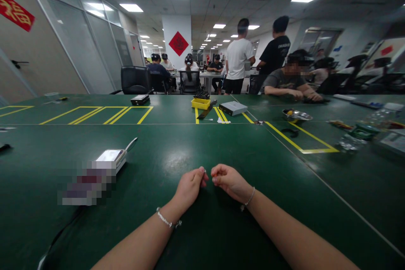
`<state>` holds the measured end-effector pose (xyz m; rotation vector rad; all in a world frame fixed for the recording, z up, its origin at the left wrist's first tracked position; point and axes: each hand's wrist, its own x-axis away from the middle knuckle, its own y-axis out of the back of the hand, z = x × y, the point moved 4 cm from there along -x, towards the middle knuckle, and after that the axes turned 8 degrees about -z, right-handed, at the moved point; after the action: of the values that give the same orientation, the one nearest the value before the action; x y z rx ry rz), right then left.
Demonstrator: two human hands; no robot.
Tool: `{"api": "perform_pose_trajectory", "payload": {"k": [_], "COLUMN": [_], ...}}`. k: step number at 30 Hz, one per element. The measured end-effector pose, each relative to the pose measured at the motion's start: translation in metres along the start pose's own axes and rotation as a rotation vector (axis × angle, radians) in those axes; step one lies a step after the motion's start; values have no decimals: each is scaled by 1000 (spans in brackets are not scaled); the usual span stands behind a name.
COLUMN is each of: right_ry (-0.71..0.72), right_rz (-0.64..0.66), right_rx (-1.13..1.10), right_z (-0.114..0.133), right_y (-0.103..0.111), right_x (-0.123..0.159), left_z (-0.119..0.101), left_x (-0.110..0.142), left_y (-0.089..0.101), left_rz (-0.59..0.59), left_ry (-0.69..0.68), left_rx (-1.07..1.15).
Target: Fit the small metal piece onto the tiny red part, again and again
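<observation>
Above the green tabletop (177, 215), my two hands are close together with a narrow gap between them. My left hand (190, 184) is closed in a pinch; a tiny pale speck shows at its fingertips, too small to name. The fingers of my right hand (233, 182) are pinched around a small orange-red piece (215, 174), mostly hidden by the fingertips. Each wrist wears a bracelet. To the left of my left hand lies a phone-like device (110, 156) with a lit screen and a strap, its near part blurred out.
Toward the back stand a yellow bin (200, 103) with black items, a grey box (233, 108) and a black box (140, 99). At right are a metal bowl (297, 114), a black curved piece (290, 132) and a plastic bottle (354, 137). A person (289, 78) sits across the table.
</observation>
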<state>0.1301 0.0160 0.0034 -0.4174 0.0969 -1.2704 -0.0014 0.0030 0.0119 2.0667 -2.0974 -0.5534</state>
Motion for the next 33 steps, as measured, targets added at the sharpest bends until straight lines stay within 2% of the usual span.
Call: {"api": "perform_pose_trajectory", "payload": {"k": [3, 9, 19, 26, 33], "right_ry": [-4, -34, -7, -23, -29], "right_rz": [-2, -30, -26, -29, 8], "right_rx": [28, 63, 17, -52, 1], "right_z": [1, 3, -2, -2, -1], "right_y": [-1, -1, 2, 2, 0], "right_x": [0, 1, -2, -3, -1], "left_z": [-1, -3, 2, -1, 0], "left_x": [0, -3, -2, 0, -2], "left_y": [1, 3, 0, -1, 0], "left_rz": [-3, -83, -73, -4, -77], "left_ry": [-24, -44, -18, -48, -47], "left_rx": [-26, -97, -24, 18, -25]}}
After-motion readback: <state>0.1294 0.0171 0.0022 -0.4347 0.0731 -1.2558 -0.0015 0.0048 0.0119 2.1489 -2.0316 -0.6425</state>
